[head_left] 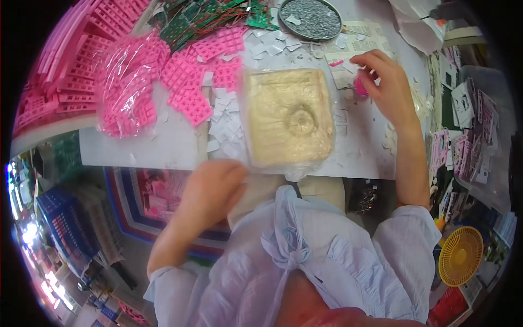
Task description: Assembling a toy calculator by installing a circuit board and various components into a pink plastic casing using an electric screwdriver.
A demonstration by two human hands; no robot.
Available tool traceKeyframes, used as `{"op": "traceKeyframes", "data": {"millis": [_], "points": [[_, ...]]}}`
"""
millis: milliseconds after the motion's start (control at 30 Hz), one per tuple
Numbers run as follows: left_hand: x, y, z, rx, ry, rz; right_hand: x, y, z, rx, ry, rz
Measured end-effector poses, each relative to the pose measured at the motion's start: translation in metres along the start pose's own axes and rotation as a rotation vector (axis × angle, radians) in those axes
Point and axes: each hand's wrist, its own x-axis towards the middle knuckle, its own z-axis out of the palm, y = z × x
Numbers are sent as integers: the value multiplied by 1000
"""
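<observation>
My right hand (384,82) is over the far right of the table, its fingers bent and apart. Beside its fingertips is a small bright pink piece (360,86); whether they touch is unclear. My left hand (215,185) is at the table's front edge, smeared by motion, and I cannot make out anything in it. Between the hands lies a yellowish square block (289,117) in clear plastic, with a round hollow in its face. Small white squares (224,122) are scattered left of the block, next to pink panels with rows of keys (190,90).
A clear bag of pink parts (131,82) sits at the left, near stacked pink frames (81,65). Green circuit boards with wires (201,24) and a round tray of small metal bits (310,19) are at the back. A clear bin (485,136) and yellow basket (461,256) stand right.
</observation>
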Motion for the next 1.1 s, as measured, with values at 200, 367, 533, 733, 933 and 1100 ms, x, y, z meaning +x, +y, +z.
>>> {"op": "traceKeyframes", "data": {"millis": [200,367,533,733,933,1100], "points": [[83,20,37,-184,102,365,-15,83,-12,29,-105,70],[114,26,48,-166,70,474,-18,70,7,89,-43,198],[103,15,50,-162,311,450,-24,-35,41,23,-95,-258],[86,-1,63,83,69,312,-18,-44,80,-149,-119,-403],[83,-2,56,127,-32,319,-10,-48,78,-194,-160,-367],[130,-74,-80,170,475,303,-17,-34,72,-46,-158,-334]]}}
